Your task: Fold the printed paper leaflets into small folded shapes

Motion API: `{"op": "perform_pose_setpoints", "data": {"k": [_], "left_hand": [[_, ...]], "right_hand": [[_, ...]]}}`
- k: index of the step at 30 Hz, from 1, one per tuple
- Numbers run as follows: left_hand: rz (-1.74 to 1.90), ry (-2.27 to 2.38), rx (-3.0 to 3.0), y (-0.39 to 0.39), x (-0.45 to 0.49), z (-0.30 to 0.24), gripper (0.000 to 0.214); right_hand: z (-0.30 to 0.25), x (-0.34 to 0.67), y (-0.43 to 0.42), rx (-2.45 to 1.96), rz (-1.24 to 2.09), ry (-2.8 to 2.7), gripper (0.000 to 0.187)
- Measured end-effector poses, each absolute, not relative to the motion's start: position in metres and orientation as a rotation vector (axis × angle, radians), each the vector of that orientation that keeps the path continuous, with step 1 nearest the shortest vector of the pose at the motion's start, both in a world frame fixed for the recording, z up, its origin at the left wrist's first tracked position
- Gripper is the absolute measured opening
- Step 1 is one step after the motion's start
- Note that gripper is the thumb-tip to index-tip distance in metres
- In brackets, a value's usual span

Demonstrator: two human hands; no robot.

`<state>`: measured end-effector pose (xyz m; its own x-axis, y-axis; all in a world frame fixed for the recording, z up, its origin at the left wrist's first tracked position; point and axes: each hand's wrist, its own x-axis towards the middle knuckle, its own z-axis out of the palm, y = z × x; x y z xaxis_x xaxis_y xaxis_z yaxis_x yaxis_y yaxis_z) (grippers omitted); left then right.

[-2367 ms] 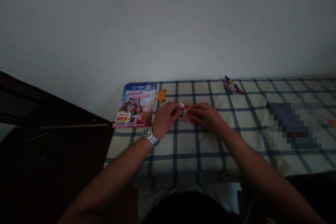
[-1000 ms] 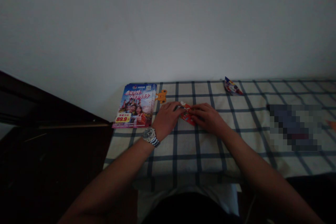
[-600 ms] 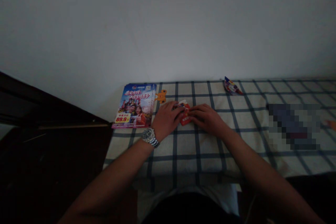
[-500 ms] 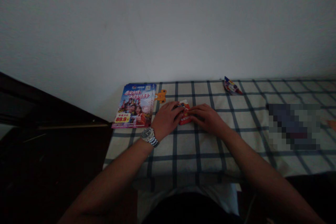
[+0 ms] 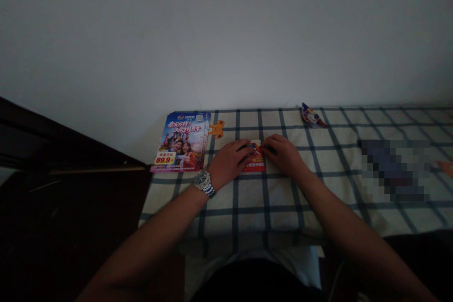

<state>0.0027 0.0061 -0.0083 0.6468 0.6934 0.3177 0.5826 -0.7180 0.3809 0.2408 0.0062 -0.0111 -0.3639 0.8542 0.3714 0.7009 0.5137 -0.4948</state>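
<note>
A small red folded flyer (image 5: 255, 166) with white lettering lies on the checked tablecloth between my hands. My left hand (image 5: 231, 160), with a metal watch at the wrist, has its fingers bent over the flyer's left and upper part, holding it down. At the flyer's upper right edge, my right hand (image 5: 283, 153) pinches the paper between thumb and fingers. Both hands hide parts of the flyer. Left of my left hand is a stack of printed flyers (image 5: 182, 139), the top one blue and pink.
An orange bear figure (image 5: 216, 129) shows beside the stack. A folded blue printed paper (image 5: 312, 116) stands near the wall. On the right lies a dark pixelated object (image 5: 391, 170). The checked tablecloth (image 5: 247, 217) runs along the wall; a dark area borders its left end.
The red flyer now lies flatter, with more of its lower part showing. My right hand has shifted slightly right and up, its fingers pinched closer together. My left hand has moved slightly right.
</note>
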Motion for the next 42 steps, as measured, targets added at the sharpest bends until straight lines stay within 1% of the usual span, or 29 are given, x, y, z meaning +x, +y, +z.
{"op": "perform_pose_setpoints", "data": {"k": [9, 14, 27, 32, 36, 38, 39, 42], "left_hand": [[0.633, 1.065, 2.645, 0.006, 0.002, -0.008, 0.028], [0.627, 1.071, 2.649, 0.007, 0.001, -0.007, 0.028], [0.593, 1.086, 2.658, 0.007, 0.001, -0.007, 0.028], [0.592, 1.085, 2.656, 0.007, 0.001, -0.007, 0.028], [0.59, 1.077, 2.655, 0.007, 0.001, -0.007, 0.027], [0.591, 1.075, 2.657, 0.007, 0.001, -0.007, 0.027], [0.59, 1.076, 2.658, 0.007, 0.001, -0.007, 0.027], [0.583, 1.076, 2.66, 0.006, 0.002, -0.007, 0.028]], "right_hand": [[-0.01, 0.242, 0.007, -1.254, 0.388, -2.138, 0.006], [-0.011, 0.248, 0.008, -1.259, 0.416, -2.179, 0.01], [-0.011, 0.262, 0.006, -1.131, 0.481, -2.3, 0.047], [-0.008, 0.263, 0.004, -1.123, 0.503, -2.322, 0.056], [-0.006, 0.264, 0.003, -1.116, 0.511, -2.336, 0.06], [-0.006, 0.263, 0.003, -1.103, 0.502, -2.337, 0.056], [-0.006, 0.262, 0.003, -1.104, 0.492, -2.331, 0.051], [-0.008, 0.259, 0.006, -1.152, 0.452, -2.282, 0.022]]}}
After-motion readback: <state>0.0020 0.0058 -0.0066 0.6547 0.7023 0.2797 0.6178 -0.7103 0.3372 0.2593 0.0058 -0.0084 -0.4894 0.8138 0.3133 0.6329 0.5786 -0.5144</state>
